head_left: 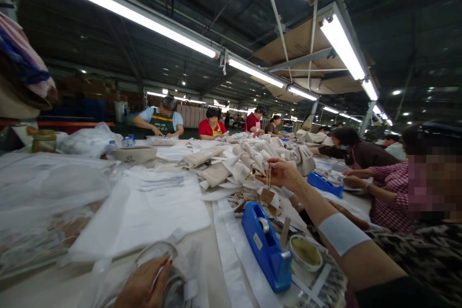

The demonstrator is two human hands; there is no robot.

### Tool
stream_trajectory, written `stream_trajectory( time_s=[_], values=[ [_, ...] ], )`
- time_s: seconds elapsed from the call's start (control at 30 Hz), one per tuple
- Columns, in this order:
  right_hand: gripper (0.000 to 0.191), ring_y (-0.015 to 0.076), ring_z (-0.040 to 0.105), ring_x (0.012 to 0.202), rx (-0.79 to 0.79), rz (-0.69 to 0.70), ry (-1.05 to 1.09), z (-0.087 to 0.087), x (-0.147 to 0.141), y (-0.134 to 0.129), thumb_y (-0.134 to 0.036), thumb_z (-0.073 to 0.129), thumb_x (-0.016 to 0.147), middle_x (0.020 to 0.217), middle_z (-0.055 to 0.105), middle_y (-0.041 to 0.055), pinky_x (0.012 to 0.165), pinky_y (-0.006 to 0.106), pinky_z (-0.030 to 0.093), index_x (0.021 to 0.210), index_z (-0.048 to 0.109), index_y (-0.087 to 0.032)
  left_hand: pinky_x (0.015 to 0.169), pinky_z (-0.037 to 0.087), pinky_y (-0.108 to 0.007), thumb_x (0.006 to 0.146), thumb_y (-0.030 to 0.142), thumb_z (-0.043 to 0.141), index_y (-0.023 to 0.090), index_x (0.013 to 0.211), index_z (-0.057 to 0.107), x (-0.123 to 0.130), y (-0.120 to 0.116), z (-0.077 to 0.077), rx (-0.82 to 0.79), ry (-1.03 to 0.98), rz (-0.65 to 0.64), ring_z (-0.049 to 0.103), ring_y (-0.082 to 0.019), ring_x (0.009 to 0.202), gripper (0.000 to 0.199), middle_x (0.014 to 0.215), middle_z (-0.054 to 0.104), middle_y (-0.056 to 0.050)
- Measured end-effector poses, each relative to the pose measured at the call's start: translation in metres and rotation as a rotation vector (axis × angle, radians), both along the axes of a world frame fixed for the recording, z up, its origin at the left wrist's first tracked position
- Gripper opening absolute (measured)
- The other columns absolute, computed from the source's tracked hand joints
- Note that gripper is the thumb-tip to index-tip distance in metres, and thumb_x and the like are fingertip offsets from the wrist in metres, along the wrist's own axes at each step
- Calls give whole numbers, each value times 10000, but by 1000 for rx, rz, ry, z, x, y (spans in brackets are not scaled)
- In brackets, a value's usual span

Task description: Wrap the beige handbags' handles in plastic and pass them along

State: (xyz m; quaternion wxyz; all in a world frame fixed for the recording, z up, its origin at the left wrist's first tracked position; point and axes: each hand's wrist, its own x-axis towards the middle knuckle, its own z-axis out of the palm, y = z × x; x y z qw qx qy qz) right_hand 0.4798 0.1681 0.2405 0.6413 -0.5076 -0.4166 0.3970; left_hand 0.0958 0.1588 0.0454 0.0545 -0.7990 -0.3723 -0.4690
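Observation:
Low in the view, my left hand rests on a clear plastic bag with a grey and beige item inside, fingers close together. My right hand is raised at centre right, its fingers pinched on a thin string. From that string hangs a small brown tag, above a heap of tags and papers. A white patch sits on my right forearm. Between my hands stands a blue tape dispenser, with a round dish beside it.
White plastic bags are stacked at left centre. Beige wrapped goods pile up beyond them. A second blue dispenser lies at the right. Several people work around the table, one in a checked shirt close on the right.

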Motion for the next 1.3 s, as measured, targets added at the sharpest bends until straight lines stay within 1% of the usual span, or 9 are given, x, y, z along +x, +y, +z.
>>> stream_trajectory(
  time_s=[0.13,0.27,0.4,0.53,0.7,0.93,1.1,1.2,1.3],
  values=[
    [170,67,516,534,27,128,61,4,-21,-27,-81,569,628,607,535,-55,555,198,431,780,559,-157,715,577,-279,799,478,481,227,809,694,22,-16,44,-202,-180,-63,693,-185,776,328,834,735,-13],
    [196,65,498,500,19,276,86,2,-48,-53,-128,623,573,577,535,-57,515,198,410,765,591,-150,812,528,-337,781,419,462,192,851,695,64,-41,90,-586,-260,-266,665,-211,864,333,921,723,-70],
    [222,56,483,469,-7,406,87,-4,-77,-77,-158,684,541,574,554,-48,476,183,379,754,626,-141,851,459,-332,764,271,472,152,983,669,106,-56,112,-818,-306,-454,613,-208,934,318,1009,692,-86],
    [201,56,488,464,-18,491,86,-12,-100,-95,-171,701,574,584,564,-43,472,183,381,763,638,-146,694,433,-275,660,141,512,141,978,667,128,-68,108,-898,-308,-527,576,-158,734,354,875,683,-45],
    [172,54,488,462,-24,577,106,-21,-114,-107,-151,706,594,578,556,-41,449,173,358,755,646,-137,578,371,-235,599,184,521,149,606,625,129,-83,92,-1059,-354,-643,484,-108,570,110,560,573,23],
    [165,71,533,536,7,565,106,-33,-115,-125,-177,729,626,633,608,-18,528,189,399,769,654,-145,395,303,-198,525,313,575,156,645,548,111,-90,95,-1268,-416,-674,522,-108,438,200,484,545,28],
    [497,150,605,855,-47,545,77,-74,-118,-144,-150,808,534,979,641,7,719,267,474,989,622,-226,405,361,-194,547,370,636,165,677,508,101,-93,104,-1267,-480,-691,554,-110,450,275,507,563,29],
    [584,155,638,759,-87,580,136,-104,-125,-153,-150,812,554,879,665,-11,669,302,501,1068,558,-259,400,370,-199,546,384,638,170,663,496,96,-92,103,-1280,-467,-665,558,-116,443,283,499,575,25],
    [575,154,650,752,-59,528,162,-122,-128,-159,-147,810,565,835,681,-15,675,295,508,1071,556,-246,389,339,-188,531,366,631,165,606,498,90,-89,101,-1299,-395,-615,542,-101,418,253,489,575,26]
  ],
)
